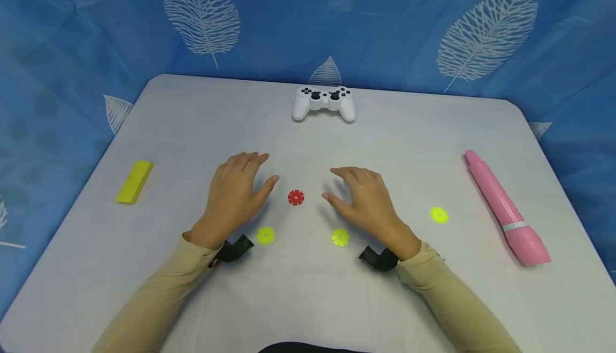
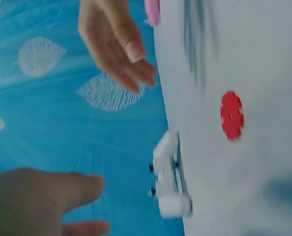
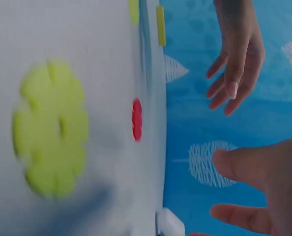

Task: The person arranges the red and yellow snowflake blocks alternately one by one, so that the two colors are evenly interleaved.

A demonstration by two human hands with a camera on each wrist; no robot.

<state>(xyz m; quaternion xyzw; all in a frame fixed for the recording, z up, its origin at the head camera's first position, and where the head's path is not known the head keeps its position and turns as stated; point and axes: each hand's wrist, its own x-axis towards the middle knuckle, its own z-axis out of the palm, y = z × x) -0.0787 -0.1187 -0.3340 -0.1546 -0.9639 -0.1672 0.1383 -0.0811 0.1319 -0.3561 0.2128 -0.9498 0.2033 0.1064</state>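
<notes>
A red notched disc [image 1: 295,197] lies flat on the table between my two hands. My left hand [image 1: 236,190] hovers left of it with fingers spread loosely and nothing held. On the other side my right hand [image 1: 363,198] is also above the table, thumb apart from the fingers, holding nothing. One yellow-green notched disc [image 1: 266,235] lies near the left wrist, and a second yellow-green disc [image 1: 340,237] sits below the right hand. In the right wrist view a yellow-green disc [image 3: 51,129] looms close, with the red disc [image 3: 137,119] beyond it.
A white game controller [image 1: 324,102] stands at the table's back edge. A yellow block [image 1: 135,182] lies far left. To the right are a third yellow-green disc [image 1: 439,215] and a pink folded umbrella [image 1: 505,208]. A blue leaf-patterned cloth [image 1: 375,27] hangs behind the white table [image 1: 308,299].
</notes>
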